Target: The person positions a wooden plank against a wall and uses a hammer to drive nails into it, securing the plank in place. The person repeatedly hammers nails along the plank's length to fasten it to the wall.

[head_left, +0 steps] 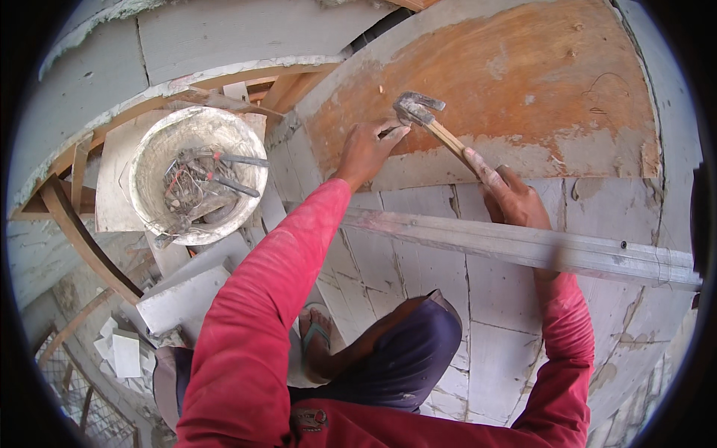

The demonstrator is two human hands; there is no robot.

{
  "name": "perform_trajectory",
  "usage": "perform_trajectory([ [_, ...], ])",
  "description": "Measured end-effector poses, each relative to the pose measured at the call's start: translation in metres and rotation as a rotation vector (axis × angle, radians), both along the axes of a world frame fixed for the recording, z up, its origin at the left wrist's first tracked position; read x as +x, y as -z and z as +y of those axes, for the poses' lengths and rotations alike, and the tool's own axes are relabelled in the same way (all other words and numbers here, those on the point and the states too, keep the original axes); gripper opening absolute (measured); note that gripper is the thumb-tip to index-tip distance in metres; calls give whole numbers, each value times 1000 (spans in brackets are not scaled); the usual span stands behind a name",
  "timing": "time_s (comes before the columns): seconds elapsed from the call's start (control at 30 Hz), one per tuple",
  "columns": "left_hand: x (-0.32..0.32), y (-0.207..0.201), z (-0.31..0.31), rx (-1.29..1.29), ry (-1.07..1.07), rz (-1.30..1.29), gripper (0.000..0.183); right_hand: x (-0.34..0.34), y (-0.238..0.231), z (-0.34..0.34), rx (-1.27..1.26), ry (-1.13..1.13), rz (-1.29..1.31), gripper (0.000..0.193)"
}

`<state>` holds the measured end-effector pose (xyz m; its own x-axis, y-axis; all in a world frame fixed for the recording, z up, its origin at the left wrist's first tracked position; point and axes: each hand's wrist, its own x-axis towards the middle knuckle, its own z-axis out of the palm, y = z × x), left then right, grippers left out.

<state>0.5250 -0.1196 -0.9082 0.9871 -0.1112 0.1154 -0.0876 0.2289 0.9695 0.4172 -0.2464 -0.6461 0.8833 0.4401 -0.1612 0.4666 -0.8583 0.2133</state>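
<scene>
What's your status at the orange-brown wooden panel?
Right hand gripping wooden-handled metal claw hammer. Left hand pinched at panel, contents unclear. Silver metal bar close by right hand.

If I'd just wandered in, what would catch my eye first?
Probably the red sleeves rising from the lower edge, the right hand gripping a hammer over the brown wooden panel at upper right, the left hand near the hammer's head. Then, at left, a crusted whitish bucket holding a dark-handled tool and tangled wire.

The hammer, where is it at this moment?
In the head view, the hammer is in the upper part, slightly right of centre, held by the right hand, its metal head close to the left hand.
</scene>
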Motion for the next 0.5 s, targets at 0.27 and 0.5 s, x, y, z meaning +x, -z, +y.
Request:
perform_trajectory([
  [0.27,7,4,-13,-128,-126,-153,28,6,-4,3,-2,-28,-53,55],
  [0.5,4,-3,-12,-8,-158,-97,24,7,-2,5,-24,7,-7,59],
])
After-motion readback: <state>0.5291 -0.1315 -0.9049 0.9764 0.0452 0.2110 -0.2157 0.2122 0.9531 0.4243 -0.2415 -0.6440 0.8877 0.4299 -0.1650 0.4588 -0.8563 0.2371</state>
